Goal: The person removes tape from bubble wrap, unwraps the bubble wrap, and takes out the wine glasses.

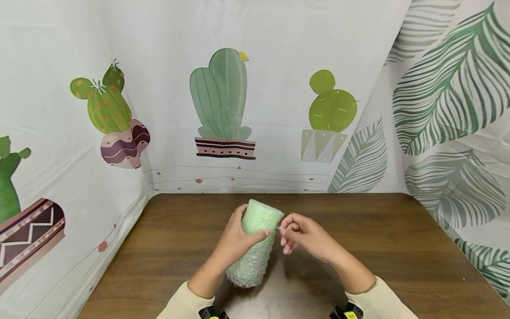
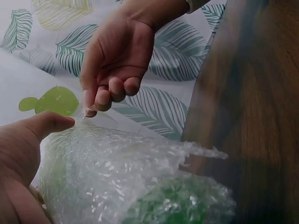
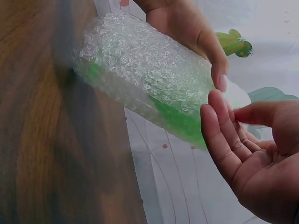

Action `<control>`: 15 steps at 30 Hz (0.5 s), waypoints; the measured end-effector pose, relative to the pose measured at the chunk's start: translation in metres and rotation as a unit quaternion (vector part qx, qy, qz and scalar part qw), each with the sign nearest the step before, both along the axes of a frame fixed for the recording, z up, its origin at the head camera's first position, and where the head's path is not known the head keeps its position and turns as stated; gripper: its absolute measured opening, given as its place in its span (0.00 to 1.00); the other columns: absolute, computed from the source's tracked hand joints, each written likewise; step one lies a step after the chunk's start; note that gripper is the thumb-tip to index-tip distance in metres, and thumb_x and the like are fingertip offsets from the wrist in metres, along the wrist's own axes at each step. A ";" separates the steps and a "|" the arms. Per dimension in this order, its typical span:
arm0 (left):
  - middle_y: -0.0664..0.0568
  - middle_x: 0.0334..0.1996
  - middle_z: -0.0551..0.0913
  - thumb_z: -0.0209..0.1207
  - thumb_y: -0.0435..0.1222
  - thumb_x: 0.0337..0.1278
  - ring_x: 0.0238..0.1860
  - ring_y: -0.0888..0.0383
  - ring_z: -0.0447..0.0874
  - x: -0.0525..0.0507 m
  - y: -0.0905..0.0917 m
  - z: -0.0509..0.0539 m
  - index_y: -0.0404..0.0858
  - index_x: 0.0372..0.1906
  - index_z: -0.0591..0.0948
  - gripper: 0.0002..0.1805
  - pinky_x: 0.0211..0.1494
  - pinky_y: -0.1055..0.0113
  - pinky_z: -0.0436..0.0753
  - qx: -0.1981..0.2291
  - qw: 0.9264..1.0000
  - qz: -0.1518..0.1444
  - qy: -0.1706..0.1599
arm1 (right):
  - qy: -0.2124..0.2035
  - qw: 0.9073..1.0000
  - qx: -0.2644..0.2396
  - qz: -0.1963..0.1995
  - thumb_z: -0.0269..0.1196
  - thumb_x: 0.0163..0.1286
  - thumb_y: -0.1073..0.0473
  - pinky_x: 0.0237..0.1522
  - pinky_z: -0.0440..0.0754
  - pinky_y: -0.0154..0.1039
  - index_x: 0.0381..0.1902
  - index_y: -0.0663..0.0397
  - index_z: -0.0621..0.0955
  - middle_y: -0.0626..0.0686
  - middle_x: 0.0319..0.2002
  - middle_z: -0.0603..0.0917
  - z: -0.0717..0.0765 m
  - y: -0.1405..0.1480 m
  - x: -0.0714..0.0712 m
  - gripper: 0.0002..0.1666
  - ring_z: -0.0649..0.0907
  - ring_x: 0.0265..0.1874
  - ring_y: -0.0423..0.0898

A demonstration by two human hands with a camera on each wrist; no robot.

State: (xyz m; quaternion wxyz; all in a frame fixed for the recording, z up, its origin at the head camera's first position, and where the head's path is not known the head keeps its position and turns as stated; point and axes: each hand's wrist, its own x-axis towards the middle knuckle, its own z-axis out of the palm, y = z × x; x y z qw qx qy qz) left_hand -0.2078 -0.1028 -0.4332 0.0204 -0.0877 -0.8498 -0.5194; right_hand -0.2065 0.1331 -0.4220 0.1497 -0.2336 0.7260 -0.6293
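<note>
A pale green cylinder [image 1: 260, 218] wrapped in clear bubble wrap [image 1: 251, 261] leans to the right over the table. My left hand [image 1: 235, 241] grips it around the upper side, thumb across the front. At its upper right edge my right hand [image 1: 304, 235] pinches a small bit of the wrap between thumb and forefinger. The left wrist view shows that clear bit at the right hand's [image 2: 119, 60] fingertips and a loose flap of wrap [image 2: 205, 151] at the lower end. Stronger green shows through the wrap in the right wrist view. What the wrap covers cannot be told.
A brown wooden table [image 1: 358, 221] lies under the hands. White cloth printed with cacti and leaves [image 1: 279, 88] hangs behind it and along both sides. Both forearms, in cream sleeves, come in from the near edge.
</note>
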 end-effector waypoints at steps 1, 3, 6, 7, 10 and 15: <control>0.47 0.63 0.73 0.74 0.55 0.44 0.54 0.50 0.78 0.001 0.001 0.000 0.45 0.73 0.63 0.52 0.52 0.54 0.81 -0.001 1.000 -0.002 0.003 | 0.000 1.000 0.001 -0.003 0.58 0.77 0.61 0.32 0.88 0.48 0.46 0.69 0.72 0.57 0.29 0.82 0.000 0.000 0.000 0.14 0.86 0.24 0.46; 0.47 0.63 0.73 0.74 0.56 0.44 0.54 0.51 0.78 0.002 0.002 0.000 0.45 0.73 0.63 0.51 0.52 0.55 0.81 -0.008 1.000 -0.005 0.011 | -0.002 1.000 0.004 -0.010 0.60 0.76 0.60 0.32 0.88 0.47 0.45 0.70 0.72 0.56 0.28 0.82 -0.001 -0.002 0.000 0.15 0.86 0.23 0.45; 0.47 0.64 0.72 0.74 0.57 0.45 0.54 0.51 0.78 0.004 0.004 0.000 0.45 0.73 0.63 0.52 0.52 0.55 0.81 -0.019 1.000 -0.007 0.023 | -0.005 1.000 0.003 -0.013 0.59 0.76 0.61 0.32 0.89 0.47 0.44 0.73 0.71 0.57 0.27 0.82 -0.002 -0.003 0.000 0.15 0.86 0.23 0.45; 0.47 0.64 0.72 0.74 0.57 0.45 0.54 0.51 0.78 0.004 0.005 0.000 0.45 0.74 0.62 0.52 0.52 0.55 0.81 -0.021 0.999 -0.007 0.025 | -0.004 1.000 0.000 -0.009 0.58 0.76 0.62 0.32 0.89 0.48 0.45 0.74 0.70 0.59 0.28 0.83 -0.002 -0.003 0.000 0.15 0.87 0.24 0.46; 0.46 0.62 0.74 0.74 0.57 0.44 0.52 0.52 0.79 0.004 0.006 0.000 0.45 0.74 0.61 0.53 0.51 0.55 0.81 -0.023 0.999 -0.006 0.030 | 0.000 1.000 -0.006 0.003 0.55 0.77 0.65 0.36 0.89 0.49 0.47 0.77 0.68 0.66 0.32 0.85 -0.002 -0.004 0.000 0.14 0.89 0.29 0.49; 0.45 0.58 0.77 0.74 0.57 0.43 0.51 0.52 0.80 0.004 0.007 -0.002 0.46 0.73 0.60 0.53 0.49 0.56 0.82 -0.031 0.999 0.001 0.039 | 0.002 1.000 -0.003 0.007 0.53 0.78 0.66 0.39 0.89 0.49 0.49 0.75 0.67 0.72 0.38 0.86 -0.002 -0.004 0.000 0.13 0.90 0.36 0.56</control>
